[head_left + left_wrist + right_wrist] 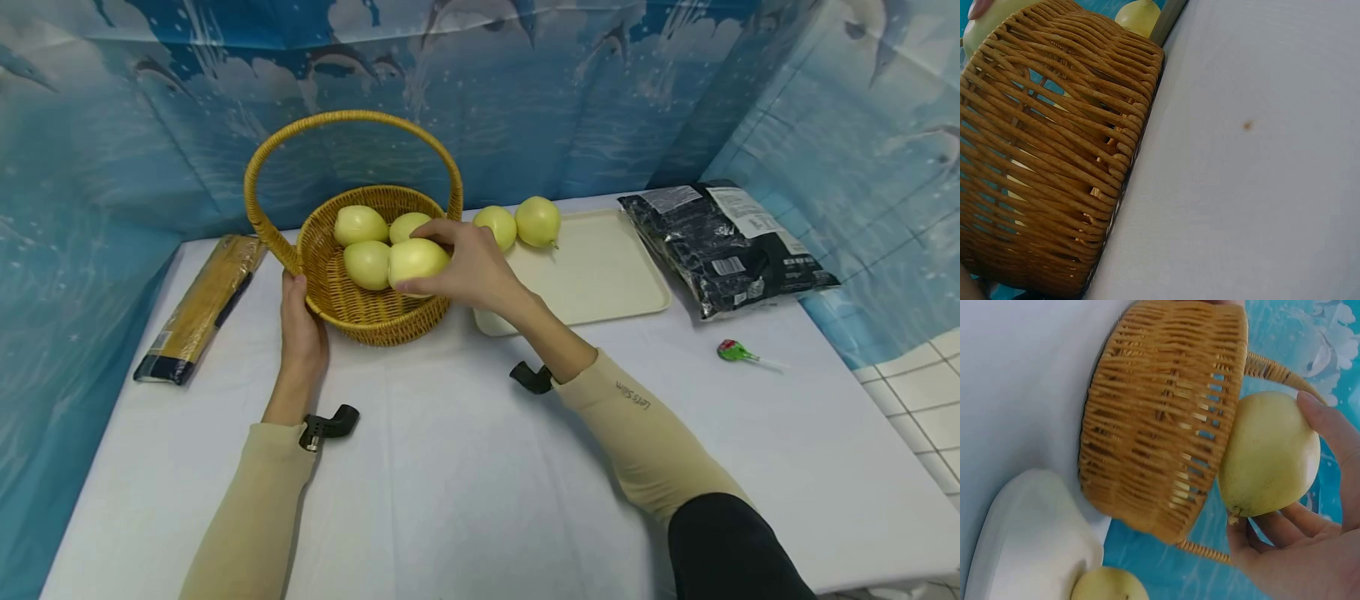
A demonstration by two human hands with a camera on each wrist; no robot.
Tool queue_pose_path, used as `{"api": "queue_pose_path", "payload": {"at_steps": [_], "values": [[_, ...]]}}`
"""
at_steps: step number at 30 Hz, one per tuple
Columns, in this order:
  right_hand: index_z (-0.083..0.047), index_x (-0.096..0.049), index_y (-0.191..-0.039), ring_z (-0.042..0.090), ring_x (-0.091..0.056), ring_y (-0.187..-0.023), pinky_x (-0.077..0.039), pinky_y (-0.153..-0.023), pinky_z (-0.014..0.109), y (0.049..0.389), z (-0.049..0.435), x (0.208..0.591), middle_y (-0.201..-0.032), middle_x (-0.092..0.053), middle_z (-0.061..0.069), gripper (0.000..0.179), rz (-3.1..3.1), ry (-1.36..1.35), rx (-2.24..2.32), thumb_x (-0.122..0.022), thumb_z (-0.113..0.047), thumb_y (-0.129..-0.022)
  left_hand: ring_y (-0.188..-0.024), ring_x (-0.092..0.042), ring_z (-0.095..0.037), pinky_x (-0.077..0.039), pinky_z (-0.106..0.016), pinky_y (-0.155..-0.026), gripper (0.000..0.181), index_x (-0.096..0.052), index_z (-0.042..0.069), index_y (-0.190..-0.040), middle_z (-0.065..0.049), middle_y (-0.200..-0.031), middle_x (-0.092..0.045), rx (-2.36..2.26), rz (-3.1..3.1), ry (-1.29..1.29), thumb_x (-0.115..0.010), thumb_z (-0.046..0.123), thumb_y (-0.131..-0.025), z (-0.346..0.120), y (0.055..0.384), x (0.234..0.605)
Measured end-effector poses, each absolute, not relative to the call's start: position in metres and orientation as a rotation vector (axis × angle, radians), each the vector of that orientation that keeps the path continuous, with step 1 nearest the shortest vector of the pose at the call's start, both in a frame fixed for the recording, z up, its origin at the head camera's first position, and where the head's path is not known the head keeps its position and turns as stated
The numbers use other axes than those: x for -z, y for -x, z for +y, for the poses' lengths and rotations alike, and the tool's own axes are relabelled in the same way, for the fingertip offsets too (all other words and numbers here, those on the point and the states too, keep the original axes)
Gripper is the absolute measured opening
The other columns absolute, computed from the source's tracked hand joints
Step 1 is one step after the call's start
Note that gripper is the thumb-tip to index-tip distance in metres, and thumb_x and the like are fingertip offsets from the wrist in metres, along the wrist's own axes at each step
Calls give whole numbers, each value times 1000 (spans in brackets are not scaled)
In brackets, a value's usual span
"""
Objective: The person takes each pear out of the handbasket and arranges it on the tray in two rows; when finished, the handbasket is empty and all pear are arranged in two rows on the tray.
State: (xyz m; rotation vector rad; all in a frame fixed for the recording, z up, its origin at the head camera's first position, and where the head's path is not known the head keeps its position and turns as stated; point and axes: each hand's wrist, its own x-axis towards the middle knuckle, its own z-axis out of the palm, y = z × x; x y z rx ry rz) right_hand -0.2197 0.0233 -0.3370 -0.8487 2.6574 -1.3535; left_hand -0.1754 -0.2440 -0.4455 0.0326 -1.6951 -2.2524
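Note:
In the head view, my right hand [476, 265] pinches a pale yellow-green pear [416, 263] between thumb and fingers over the right side of the wicker basket [375, 321]. The right wrist view shows this pear [1269, 456] at the rim, its stem toward the palm. Three more pears [360, 225] lie inside the basket, one partly hidden by the held pear. My left hand [302, 333] grips the basket's left side, its thumb near the foot of the tall arched handle [352, 117]. Two pears [537, 222] sit on the cream tray [592, 275] right of the basket.
Left of the basket lies a long plastic-wrapped pack [201, 308] with yellowish contents. A black plastic bag [727, 242] stands beyond the tray, at the right. In front of it is a green-wrapped lollipop [735, 351]. The white-covered table [450, 483] meets a blue dolphin-print curtain behind.

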Motion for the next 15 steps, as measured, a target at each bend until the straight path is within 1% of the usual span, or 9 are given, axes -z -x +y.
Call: {"api": "queue_pose_path", "payload": {"at_steps": [2, 3, 6, 10, 15], "values": [[-20, -69, -136, 8, -67, -111, -53, -96, 31, 221, 29, 337, -128, -73, -5, 71, 2646, 837, 1375, -93, -51, -76, -156, -30, -27, -21, -34, -131, 53, -24, 26, -166, -12, -168, -32, 2249, -1694, -31, -30, 28, -113, -243, 176, 446], [-21, -69, -135, 7, -68, -111, -56, -93, 30, 222, 32, 337, -128, -73, -6, 71, 2635, 832, 1395, -93, -51, -76, -156, -30, -27, -21, -34, -131, 53, -25, 26, -166, -13, -168, -32, 2246, -1694, -30, -30, 28, -113, -243, 176, 446], [-21, -69, -134, 7, -69, -112, -57, -92, 28, 224, 42, 337, -131, -71, -5, 69, 2602, 816, 1455, -93, -49, -76, -156, -30, -28, -21, -34, -131, 52, -24, 26, -166, -13, -168, -32, 2252, -1699, -23, -30, 29, -114, -242, 176, 446], [-22, -71, -132, 6, -69, -111, -58, -92, 29, 227, 55, 335, -129, -72, -6, 63, 2602, 805, 1526, -93, -46, -77, -156, -29, -28, -21, -35, -131, 54, -23, 26, -167, -12, -168, -31, 2257, -1704, -10, -30, 29, -113, -241, 177, 447], [-25, -71, -130, 5, -68, -109, -58, -91, 31, 230, 67, 333, -126, -72, -8, 60, 2600, 782, 1565, -92, -47, -78, -155, -32, -28, -24, -34, -130, 54, -24, 25, -166, -12, -167, -33, 2238, -1711, -42, -30, 31, -113, -241, 177, 447]]}}
